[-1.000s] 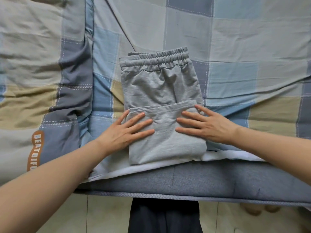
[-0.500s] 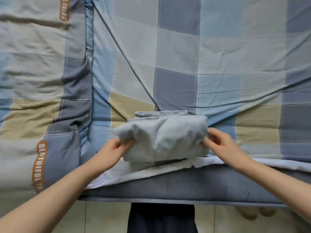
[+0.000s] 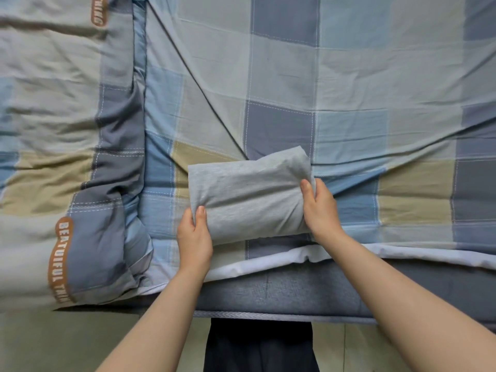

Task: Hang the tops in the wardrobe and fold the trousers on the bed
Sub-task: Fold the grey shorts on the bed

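Lifted off the checked bedsheet [image 3: 349,76] (wrinkled): folded grey trousers [image 3: 249,200], both hands gripping

grey trousers [image 3: 249,200], blue-beige checked sheet [image 3: 349,84]

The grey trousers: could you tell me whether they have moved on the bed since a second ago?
Yes. The grey trousers, then lying flat at the bed's white sheet edge, are now a compact bundle gripped by both hands, farther in from that edge.
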Available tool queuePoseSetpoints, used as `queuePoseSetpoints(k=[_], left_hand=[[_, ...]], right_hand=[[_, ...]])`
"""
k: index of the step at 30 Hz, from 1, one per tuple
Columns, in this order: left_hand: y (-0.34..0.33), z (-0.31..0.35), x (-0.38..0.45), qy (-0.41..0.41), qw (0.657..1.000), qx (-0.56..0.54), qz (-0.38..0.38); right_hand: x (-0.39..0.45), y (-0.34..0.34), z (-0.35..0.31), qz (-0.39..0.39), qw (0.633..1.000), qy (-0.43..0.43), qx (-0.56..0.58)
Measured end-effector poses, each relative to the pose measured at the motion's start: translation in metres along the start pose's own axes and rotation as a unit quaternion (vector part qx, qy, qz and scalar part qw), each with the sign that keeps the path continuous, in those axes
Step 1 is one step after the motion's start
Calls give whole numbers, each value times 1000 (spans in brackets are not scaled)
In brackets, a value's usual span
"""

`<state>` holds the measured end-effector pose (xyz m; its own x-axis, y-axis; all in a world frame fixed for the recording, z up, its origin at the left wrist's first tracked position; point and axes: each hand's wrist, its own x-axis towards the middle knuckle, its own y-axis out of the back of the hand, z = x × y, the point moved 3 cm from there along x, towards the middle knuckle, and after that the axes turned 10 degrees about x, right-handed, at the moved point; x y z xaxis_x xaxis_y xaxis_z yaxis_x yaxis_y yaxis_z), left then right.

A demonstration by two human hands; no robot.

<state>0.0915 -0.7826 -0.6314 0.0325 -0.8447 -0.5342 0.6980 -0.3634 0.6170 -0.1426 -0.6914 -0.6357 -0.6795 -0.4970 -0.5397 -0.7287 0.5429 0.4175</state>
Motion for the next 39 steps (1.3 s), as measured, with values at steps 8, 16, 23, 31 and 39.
queuePoseSetpoints(k=[8,16,23,31,39], left_hand=[[-8,27,20,41,997,-28,-67],[17,47,-15,44,997,-63,10],[95,134,-124,-9,996,-90,21],[192,247,-235,-191,981,-9,31],[272,299,-290,-307,952,-10,4]], right_hand=[[-1,-3,3,6,998,-63,3],[-29,21,-29,-20,998,-61,8],[-126,111,-126,42,997,69,-7],[-244,208,-244,80,968,232,-43],[-352,238,-293,177,961,211,30]])
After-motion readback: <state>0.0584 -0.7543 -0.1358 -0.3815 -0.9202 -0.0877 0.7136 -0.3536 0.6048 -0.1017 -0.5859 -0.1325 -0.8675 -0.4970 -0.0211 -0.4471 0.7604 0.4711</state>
